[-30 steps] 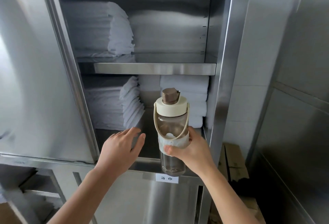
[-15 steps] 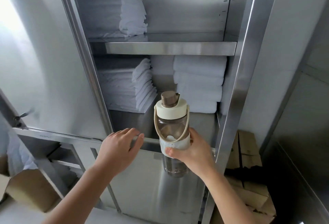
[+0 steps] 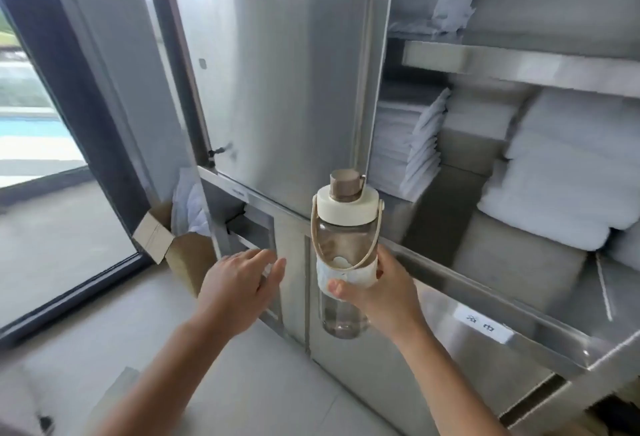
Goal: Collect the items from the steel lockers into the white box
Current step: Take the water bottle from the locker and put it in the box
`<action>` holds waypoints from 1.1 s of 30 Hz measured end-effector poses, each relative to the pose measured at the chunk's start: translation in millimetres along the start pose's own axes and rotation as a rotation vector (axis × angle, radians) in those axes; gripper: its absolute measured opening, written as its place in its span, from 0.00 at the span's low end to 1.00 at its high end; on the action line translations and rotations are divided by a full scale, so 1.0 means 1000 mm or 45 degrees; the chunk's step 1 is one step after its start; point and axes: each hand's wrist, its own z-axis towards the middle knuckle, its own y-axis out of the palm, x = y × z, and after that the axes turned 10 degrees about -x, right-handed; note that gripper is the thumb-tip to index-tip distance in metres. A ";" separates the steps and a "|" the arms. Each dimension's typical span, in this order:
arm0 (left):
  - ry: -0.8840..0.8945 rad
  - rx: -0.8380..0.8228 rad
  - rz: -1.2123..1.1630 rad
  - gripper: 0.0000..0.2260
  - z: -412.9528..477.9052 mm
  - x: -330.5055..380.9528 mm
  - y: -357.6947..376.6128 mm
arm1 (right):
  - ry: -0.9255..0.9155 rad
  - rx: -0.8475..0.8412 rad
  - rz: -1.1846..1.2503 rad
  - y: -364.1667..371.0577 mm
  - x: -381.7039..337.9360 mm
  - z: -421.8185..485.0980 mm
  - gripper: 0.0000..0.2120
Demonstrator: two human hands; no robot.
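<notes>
Head view first, and we've got the bottle [image 3: 344, 262] clear of the locker [image 3: 294, 89]. A second ago it hung right in front of the open shelf, and since then we've swung away to the left, so the stacked towels [image 3: 561, 172] have slid off to the right of the bottle. Our right hand [image 3: 384, 297] grips the bottle round its white sleeve, thumb across the front, fingers curled behind. It's upright, cap on, strap hanging down its sides, held out in front of the locker's closed lower doors. Our left hand [image 3: 239, 283] floats just left of the bottle, fingers spread and loose, holding nothing, touching nothing that we can see. Left of the locker, down low, there's a cardboard box [image 3: 166, 245] with something white bunched above it, but no white box in sight yet. Our read: the pick is done, this is the carry, and we have to find that box before the bottle goes down.
</notes>
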 end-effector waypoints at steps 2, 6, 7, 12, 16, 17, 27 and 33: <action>-0.100 0.021 0.039 0.22 -0.025 -0.040 -0.011 | -0.028 -0.106 0.035 0.040 -0.016 0.014 0.32; -0.370 0.026 0.136 0.23 -0.076 -0.110 -0.037 | -0.090 -0.289 0.099 0.126 -0.047 0.035 0.27; -0.420 0.054 0.158 0.23 -0.090 -0.124 -0.045 | -0.108 -0.336 0.110 0.147 -0.056 0.038 0.27; -0.710 0.179 0.211 0.23 -0.164 -0.174 -0.094 | -0.276 -0.622 0.121 0.242 -0.109 0.050 0.29; -1.011 0.201 0.265 0.24 -0.223 -0.190 -0.117 | -0.358 -0.851 0.143 0.306 -0.146 0.049 0.32; -1.069 0.202 0.285 0.25 -0.236 -0.190 -0.119 | -0.377 -0.909 0.165 0.319 -0.153 0.047 0.31; -1.527 0.203 0.347 0.29 -0.292 -0.164 -0.127 | -0.567 -1.320 0.180 0.386 -0.173 0.028 0.30; -1.542 0.215 0.249 0.27 -0.264 -0.167 -0.096 | -0.523 -1.385 0.178 0.375 -0.154 0.054 0.29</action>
